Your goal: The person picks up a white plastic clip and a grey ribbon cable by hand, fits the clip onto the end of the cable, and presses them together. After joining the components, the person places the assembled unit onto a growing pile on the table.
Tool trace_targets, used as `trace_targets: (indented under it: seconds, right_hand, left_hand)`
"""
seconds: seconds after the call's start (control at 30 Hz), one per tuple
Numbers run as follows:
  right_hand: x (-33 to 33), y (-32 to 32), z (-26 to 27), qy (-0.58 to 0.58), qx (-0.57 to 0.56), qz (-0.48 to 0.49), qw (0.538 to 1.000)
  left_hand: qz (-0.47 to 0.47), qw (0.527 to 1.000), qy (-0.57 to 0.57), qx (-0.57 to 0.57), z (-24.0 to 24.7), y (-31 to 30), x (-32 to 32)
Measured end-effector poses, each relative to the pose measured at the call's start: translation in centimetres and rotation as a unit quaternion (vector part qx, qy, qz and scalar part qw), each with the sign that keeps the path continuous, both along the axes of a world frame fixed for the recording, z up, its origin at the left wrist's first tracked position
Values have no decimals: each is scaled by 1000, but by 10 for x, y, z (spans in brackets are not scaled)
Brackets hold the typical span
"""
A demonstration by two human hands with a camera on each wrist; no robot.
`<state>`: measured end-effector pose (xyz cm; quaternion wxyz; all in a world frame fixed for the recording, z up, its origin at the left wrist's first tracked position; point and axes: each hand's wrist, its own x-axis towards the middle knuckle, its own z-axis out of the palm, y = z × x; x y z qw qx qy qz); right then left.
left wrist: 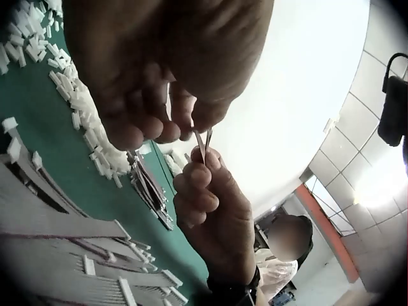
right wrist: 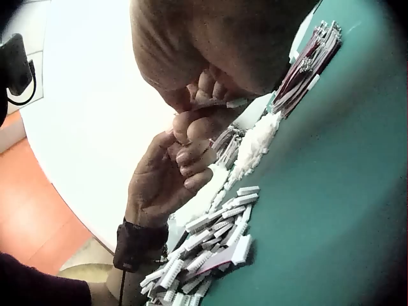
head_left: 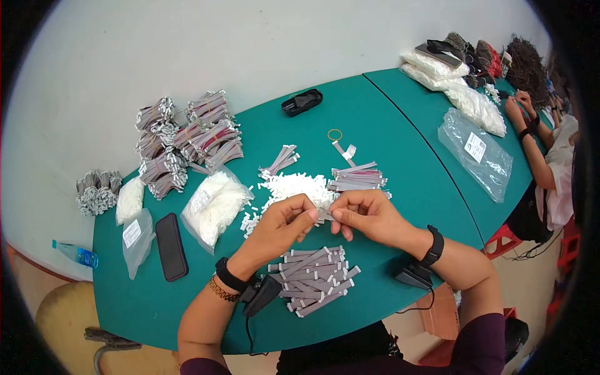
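Observation:
My left hand (head_left: 284,222) and right hand (head_left: 369,215) meet over the middle of the table, fingertips almost together. Between them is a short grey ribbon cable (left wrist: 203,141), which both hands pinch. A white connector end (right wrist: 237,102) of it shows by the right hand's fingers. What the left fingertips hold at the far end is mostly hidden. Just beyond the hands lies a heap of small white connector housings (head_left: 294,187). Nearest my body is a loose pile of ribbon cables (head_left: 315,278) with white ends. A sorted stack of ribbon cables (head_left: 357,178) sits beyond the right hand.
Bundled cables (head_left: 187,134) are stacked at the back left. A bag of white parts (head_left: 212,206), a phone (head_left: 171,247) and a small bag (head_left: 137,240) lie left. A black case (head_left: 302,102) and rubber band (head_left: 335,134) are farther back. Another person's arms (head_left: 531,137) work at right.

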<state>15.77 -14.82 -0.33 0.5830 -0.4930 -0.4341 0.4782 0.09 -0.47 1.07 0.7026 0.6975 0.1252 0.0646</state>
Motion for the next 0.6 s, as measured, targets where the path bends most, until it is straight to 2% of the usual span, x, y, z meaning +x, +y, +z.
trace_targets:
  seconds: [0.07, 0.17, 0.47, 0.6]
  right_hand:
    - [0, -1, 1, -3, -7, -9, 1000]
    - [-1, -1, -3, 9, -18, -13, 1000]
    - [-9, -5, 1, 28, 10, -33, 999]
    - [-8, -6, -1, 33, -2, -25, 999]
  left_hand:
    - [30, 1000, -4, 7, -1, -5, 2]
    - [49, 997, -30, -56, 0, -11, 5]
    - [41, 990, -37, -128, -9, -12, 4]
    - [65, 993, -63, -76, -12, -19, 5]
